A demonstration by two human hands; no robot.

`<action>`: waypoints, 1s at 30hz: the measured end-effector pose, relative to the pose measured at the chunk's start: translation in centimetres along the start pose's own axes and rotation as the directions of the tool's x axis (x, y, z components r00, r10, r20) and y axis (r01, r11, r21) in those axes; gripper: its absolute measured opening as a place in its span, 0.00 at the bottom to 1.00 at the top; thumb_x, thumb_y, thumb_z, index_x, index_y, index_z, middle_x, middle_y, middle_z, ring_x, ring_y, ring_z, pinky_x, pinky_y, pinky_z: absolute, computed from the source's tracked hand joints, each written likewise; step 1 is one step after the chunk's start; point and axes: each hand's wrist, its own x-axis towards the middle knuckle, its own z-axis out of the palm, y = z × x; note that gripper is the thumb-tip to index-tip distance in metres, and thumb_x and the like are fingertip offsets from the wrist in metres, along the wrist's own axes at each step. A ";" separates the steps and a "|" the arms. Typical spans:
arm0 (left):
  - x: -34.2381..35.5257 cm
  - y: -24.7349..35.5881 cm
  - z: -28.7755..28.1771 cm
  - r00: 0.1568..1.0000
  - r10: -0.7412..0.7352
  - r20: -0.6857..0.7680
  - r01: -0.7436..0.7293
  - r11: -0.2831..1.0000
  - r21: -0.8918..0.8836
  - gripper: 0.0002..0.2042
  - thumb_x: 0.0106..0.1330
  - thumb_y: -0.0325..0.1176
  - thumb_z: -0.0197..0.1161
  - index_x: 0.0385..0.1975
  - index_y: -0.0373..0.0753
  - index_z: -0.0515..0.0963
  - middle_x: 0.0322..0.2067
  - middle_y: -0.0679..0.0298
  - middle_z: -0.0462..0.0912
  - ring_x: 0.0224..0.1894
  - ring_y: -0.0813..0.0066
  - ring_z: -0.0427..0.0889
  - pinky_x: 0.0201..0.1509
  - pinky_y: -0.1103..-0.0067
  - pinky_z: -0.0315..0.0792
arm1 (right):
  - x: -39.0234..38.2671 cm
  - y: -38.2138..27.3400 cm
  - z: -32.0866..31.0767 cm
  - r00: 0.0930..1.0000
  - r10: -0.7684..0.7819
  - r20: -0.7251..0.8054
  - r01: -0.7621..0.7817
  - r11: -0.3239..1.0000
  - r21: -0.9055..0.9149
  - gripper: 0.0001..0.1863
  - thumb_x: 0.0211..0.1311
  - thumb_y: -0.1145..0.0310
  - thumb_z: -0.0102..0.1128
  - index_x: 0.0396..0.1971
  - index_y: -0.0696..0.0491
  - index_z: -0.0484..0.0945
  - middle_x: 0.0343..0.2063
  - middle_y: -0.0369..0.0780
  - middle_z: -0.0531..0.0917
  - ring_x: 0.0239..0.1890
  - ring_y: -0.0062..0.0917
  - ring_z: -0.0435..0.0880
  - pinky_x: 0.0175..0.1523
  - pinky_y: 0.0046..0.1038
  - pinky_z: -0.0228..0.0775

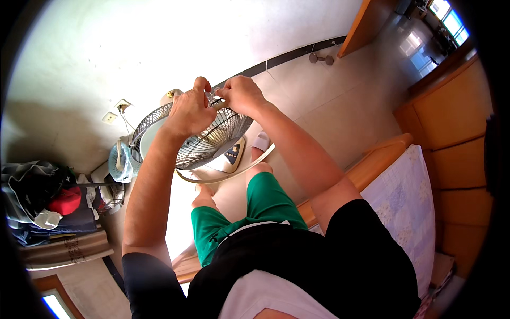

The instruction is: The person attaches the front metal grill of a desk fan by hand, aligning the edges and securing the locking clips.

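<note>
An electric fan stands before me, its wire grille (pixel 215 141) tilted upward and its base with a dark control panel (pixel 232 154) on the floor. Both hands meet at the grille's upper edge. My left hand (pixel 190 110) is closed there, thumb up and fingers bent. My right hand (pixel 241 95) pinches at a small shiny or clear piece between the hands, too small to name. A thin cream ring (pixel 223 179) curves loosely below the grille, apart from it at the bottom; its upper part seems to run up to my hands. Behind my left forearm, a pale round fan part (pixel 151 141) shows partly.
A wall socket (pixel 122 103) with a plugged cord is at the left. Below it hangs a bluish plastic bag (pixel 121 162). Clothes (pixel 45 196) are piled far left. A dumbbell (pixel 321 59) lies by the wall. At right stands a bed (pixel 398 207) with a wooden edge.
</note>
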 end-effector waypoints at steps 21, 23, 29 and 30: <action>-12.9 -6.3 8.9 0.748 -0.149 -0.647 0.049 0.984 -0.169 0.20 0.61 0.34 0.70 0.50 0.33 0.77 0.50 0.50 0.79 0.51 0.53 0.79 0.56 0.67 0.73 | 1.3 2.3 0.3 0.988 -0.152 -0.004 0.152 0.986 0.064 0.20 0.62 0.54 0.62 0.23 0.59 0.82 0.13 0.42 0.77 0.17 0.28 0.77 0.27 0.34 0.67; -11.6 -6.9 9.8 0.789 -0.175 -0.589 0.037 0.970 -0.239 0.23 0.62 0.41 0.69 0.52 0.33 0.76 0.46 0.49 0.81 0.45 0.56 0.81 0.51 0.69 0.75 | 1.8 3.6 0.6 0.982 -0.185 -0.040 0.188 0.978 0.085 0.21 0.61 0.54 0.63 0.23 0.59 0.82 0.12 0.42 0.76 0.17 0.27 0.77 0.27 0.34 0.67; -8.9 -8.0 11.1 0.812 -0.438 -0.386 0.110 0.764 -0.636 0.19 0.65 0.48 0.67 0.32 0.35 0.80 0.20 0.60 0.80 0.22 0.72 0.76 0.33 0.75 0.74 | 0.3 4.1 0.7 0.955 -0.260 -0.146 0.275 0.957 0.094 0.18 0.60 0.56 0.65 0.37 0.57 0.83 0.22 0.41 0.83 0.24 0.26 0.78 0.33 0.31 0.70; -9.1 -8.4 11.3 0.803 -0.433 -0.409 0.087 0.764 -0.639 0.19 0.66 0.48 0.66 0.28 0.36 0.79 0.19 0.60 0.80 0.22 0.70 0.78 0.33 0.74 0.75 | -0.7 3.7 -0.2 0.988 -0.131 -0.083 0.136 0.989 0.064 0.18 0.60 0.57 0.65 0.42 0.56 0.82 0.26 0.40 0.83 0.26 0.25 0.78 0.35 0.29 0.71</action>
